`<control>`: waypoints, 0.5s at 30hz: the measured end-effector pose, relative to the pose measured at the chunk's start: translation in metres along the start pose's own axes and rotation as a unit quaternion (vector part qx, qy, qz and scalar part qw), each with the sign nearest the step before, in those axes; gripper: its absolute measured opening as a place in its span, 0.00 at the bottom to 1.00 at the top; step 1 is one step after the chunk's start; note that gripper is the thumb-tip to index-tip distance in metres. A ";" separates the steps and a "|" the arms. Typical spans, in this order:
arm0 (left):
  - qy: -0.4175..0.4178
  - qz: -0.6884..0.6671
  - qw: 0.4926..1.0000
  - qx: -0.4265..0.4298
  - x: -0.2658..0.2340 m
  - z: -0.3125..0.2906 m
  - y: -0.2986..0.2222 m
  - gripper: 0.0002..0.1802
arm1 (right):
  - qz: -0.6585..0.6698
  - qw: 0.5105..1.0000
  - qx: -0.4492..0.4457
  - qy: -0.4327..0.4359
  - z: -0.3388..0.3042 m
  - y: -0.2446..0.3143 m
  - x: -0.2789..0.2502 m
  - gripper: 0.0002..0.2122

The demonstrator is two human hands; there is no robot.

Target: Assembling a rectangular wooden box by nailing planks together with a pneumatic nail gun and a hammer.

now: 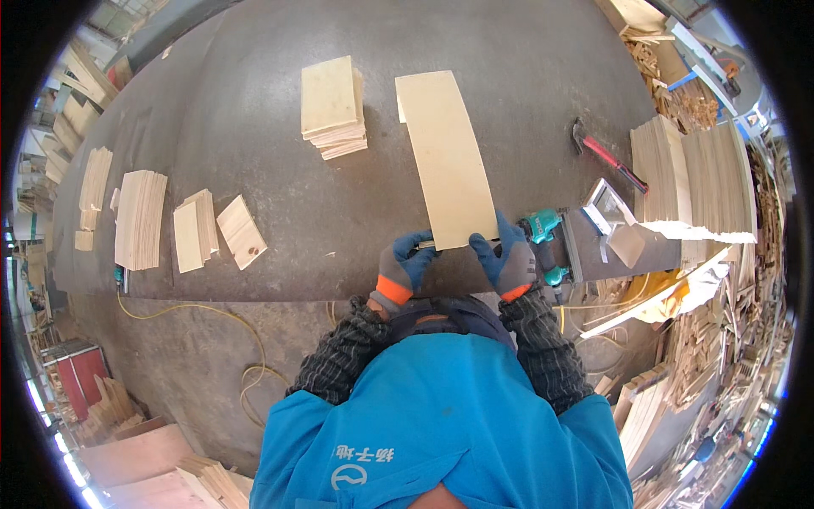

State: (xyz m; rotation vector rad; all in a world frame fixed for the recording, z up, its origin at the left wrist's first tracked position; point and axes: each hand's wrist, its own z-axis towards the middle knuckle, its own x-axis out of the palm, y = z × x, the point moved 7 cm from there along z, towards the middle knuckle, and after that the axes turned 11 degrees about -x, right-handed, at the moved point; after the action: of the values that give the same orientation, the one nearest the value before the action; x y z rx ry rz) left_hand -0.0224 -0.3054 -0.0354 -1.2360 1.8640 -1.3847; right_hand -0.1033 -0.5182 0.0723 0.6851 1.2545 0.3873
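Observation:
A long pale wooden board lies lengthwise on the dark table in front of me, with another light piece just showing under its far left edge. At its near right corner, the thumb and fingers of my gloved right hand close on the board. My gloved left hand is beside the near left corner, its fingers curled around a small, thin item too small to name. Right of my right hand lies a teal power nailer, partly hidden by that hand.
A stack of short boards stands beyond the left hand. Left are a taller stack and loose pieces. A red-handled hammer, a metal frame-like tool and large board stacks are right. A yellow hose hangs below the table edge.

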 end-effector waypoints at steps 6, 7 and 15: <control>0.013 0.025 0.997 -0.068 0.010 0.009 0.000 0.19 | -0.021 0.998 0.030 0.054 -0.005 -0.030 0.010 0.38; 0.006 0.026 0.997 -0.067 0.005 0.008 0.003 0.19 | -0.010 0.999 0.009 0.051 -0.004 -0.025 0.012 0.37; 0.013 0.023 0.999 0.018 0.003 -0.009 -0.018 0.21 | 0.043 0.997 -0.040 0.052 0.003 0.012 0.008 0.33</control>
State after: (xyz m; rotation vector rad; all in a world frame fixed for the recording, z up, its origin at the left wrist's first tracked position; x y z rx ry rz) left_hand -0.0247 -0.3054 -0.0154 -1.1552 1.8648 -1.4115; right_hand -0.0971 -0.5047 0.0748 0.6599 1.3042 0.5475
